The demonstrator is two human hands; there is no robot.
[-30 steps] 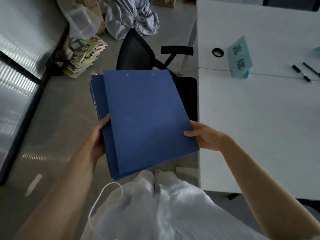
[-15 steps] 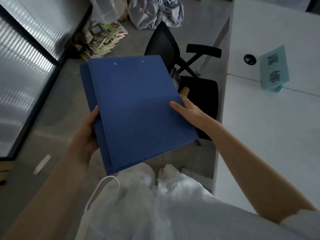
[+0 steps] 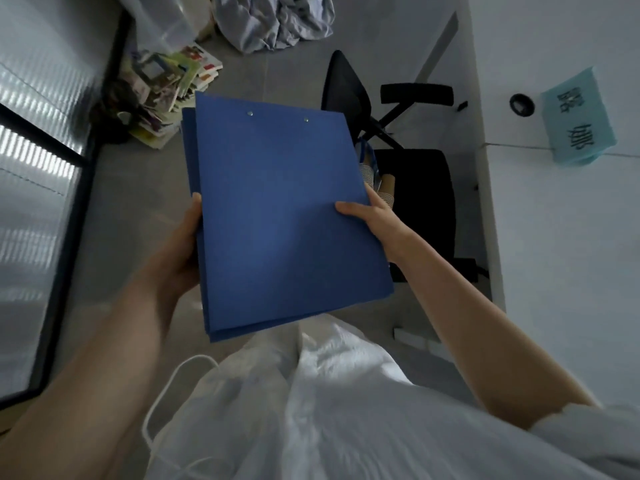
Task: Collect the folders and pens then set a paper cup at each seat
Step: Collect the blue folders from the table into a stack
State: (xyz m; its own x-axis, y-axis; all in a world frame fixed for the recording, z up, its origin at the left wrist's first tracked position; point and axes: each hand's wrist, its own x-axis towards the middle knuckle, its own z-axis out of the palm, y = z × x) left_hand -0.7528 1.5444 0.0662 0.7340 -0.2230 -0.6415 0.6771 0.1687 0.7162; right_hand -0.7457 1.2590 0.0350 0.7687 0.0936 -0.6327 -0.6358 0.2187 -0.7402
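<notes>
Dim, cool, bluish cast overall. Brightest area: ribbed glass panel (image 3: 31, 174) at left, streaked with glare in horizontal bands, smeared by motion blur. White desk (image 3: 568, 271) at right evenly lit, slightly washed out. Soft shadow falls across lower half of blue folders (image 3: 284, 216). Black office chair (image 3: 415, 195) loses detail in darkness. Wide-angle bending at edges; printed name card (image 3: 578, 126) soft, characters blurred.

A white bench (image 3: 561, 258) holds a light blue name card (image 3: 577, 116). On the grey floor (image 3: 138, 202) lie books (image 3: 169, 95) and crumpled cloth (image 3: 273, 19).
</notes>
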